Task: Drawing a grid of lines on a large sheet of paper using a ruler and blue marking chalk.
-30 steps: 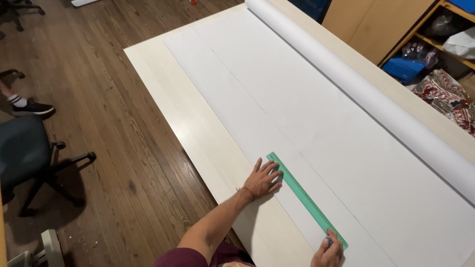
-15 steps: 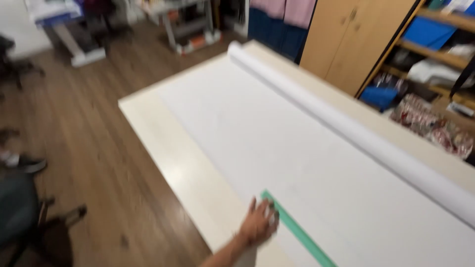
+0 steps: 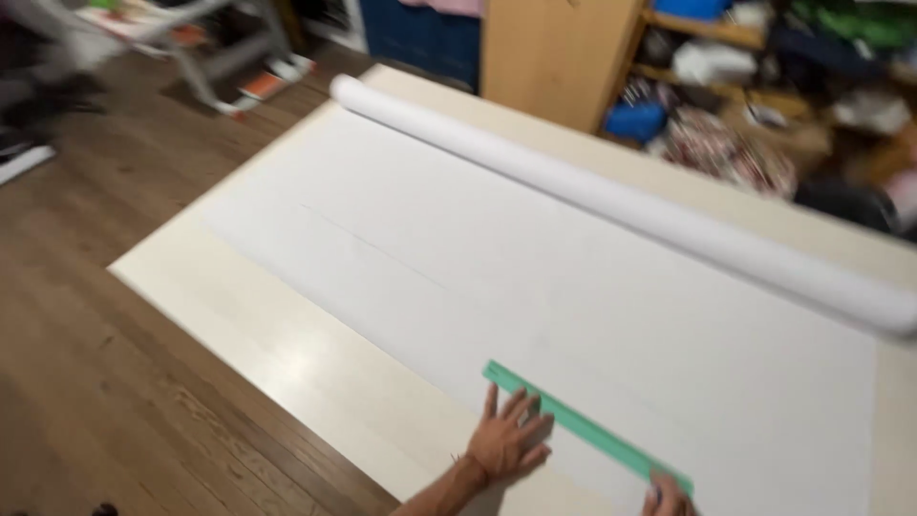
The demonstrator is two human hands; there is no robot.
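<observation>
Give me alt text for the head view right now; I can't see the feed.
The left hand lies flat, fingers spread, against a long green ruler lying on a wide sheet of white paper, while the right hand touches the ruler's near end at the frame's bottom edge. The paper unrolls from a white roll across a pale table on a wooden floor.

Sewing or pattern workshop. Big cutting table point(image 3: 287, 334) with a long paper roll point(image 3: 611, 201) unrolled over it. Wooden shelves point(image 3: 764, 86) stuffed with folded fabric; plank floor point(image 3: 105, 401).
</observation>
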